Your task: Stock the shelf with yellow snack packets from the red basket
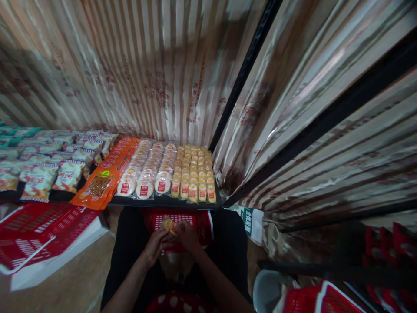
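Note:
Low in front of me, between my knees, my left hand (157,244) has its fingers closed on a small yellow-wrapped snack packet (168,224). My right hand (188,235) pinches the same packet from the other side. A red plastic basket (206,226) is just beneath and behind both hands; what lies in it is mostly hidden. Beyond them, rows of small yellow packets (193,191) fill the right end of a black shelf (164,202). Left of those stand rows of round, clear-wrapped white crackers (144,189) with red labels.
Orange flat bags (106,178) and white snack bags (41,180) continue along the shelf leftward. Another red basket (42,232) sits on a white box (65,254) at lower left. Black metal posts (246,71) and striped curtain rise behind. A pale bucket (267,289) stands at lower right.

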The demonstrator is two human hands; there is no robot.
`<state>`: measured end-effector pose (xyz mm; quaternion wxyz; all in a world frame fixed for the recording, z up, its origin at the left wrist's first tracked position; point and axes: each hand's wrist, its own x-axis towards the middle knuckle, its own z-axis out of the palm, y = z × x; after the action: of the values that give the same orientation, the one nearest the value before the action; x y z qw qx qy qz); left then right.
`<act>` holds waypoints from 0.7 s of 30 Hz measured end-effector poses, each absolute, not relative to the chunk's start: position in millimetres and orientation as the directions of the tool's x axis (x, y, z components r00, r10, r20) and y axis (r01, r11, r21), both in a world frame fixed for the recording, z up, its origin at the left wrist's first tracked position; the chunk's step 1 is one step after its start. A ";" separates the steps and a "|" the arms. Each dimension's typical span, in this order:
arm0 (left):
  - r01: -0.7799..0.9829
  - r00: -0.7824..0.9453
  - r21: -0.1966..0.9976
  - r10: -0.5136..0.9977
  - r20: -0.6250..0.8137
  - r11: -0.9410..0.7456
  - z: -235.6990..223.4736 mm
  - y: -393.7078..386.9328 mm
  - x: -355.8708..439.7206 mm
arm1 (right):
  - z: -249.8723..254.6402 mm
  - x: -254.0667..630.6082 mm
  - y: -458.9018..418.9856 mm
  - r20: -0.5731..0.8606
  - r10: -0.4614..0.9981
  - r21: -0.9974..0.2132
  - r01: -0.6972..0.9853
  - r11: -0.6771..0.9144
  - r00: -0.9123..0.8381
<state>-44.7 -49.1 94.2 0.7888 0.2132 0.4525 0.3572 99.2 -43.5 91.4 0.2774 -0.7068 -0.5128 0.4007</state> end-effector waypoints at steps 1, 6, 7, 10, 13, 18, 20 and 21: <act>-0.357 0.324 0.669 0.759 -0.565 0.651 93.3 -49.4 -44.3 | 90.3 99.6 -44.3 -0.283 0.948 -0.812 0.490 -0.318 0.147; -0.311 0.272 0.700 0.766 -0.582 0.643 88.3 -47.0 -40.8 | 87.6 103.4 -46.6 -0.289 0.949 -0.840 0.440 -0.316 0.130; -0.304 0.266 0.704 0.767 -0.585 0.642 88.1 -46.1 -39.8 | 87.2 104.7 -46.6 -0.291 0.948 -0.844 0.432 -0.317 0.127; -0.283 0.251 0.720 0.773 -0.582 0.634 88.2 -44.0 -36.8 | 85.0 108.5 -46.6 -0.293 0.950 -0.860 0.404 -0.311 0.107; -0.271 0.233 0.736 0.784 -0.575 0.620 87.4 -43.0 -34.7 | 81.5 111.5 -47.7 -0.289 0.954 -0.880 0.370 -0.299 0.083; -0.261 0.219 0.760 0.803 -0.554 0.596 87.3 -41.6 -33.7 | 77.0 113.2 -51.2 -0.273 0.962 -0.909 0.320 -0.268 0.029; -0.243 0.207 0.770 0.808 -0.552 0.589 90.6 -40.7 -33.6 | 76.8 113.3 -51.8 -0.267 0.964 -0.917 0.303 -0.259 0.016; -0.237 0.203 0.774 0.809 -0.552 0.588 92.9 -40.3 -33.5 | 77.2 113.3 -51.8 -0.263 0.965 -0.921 0.295 -0.255 0.013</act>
<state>-33.5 -40.3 92.9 0.7249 0.2760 0.5181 0.3605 113.3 -51.8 77.2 0.3426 -0.6237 -0.5049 0.4885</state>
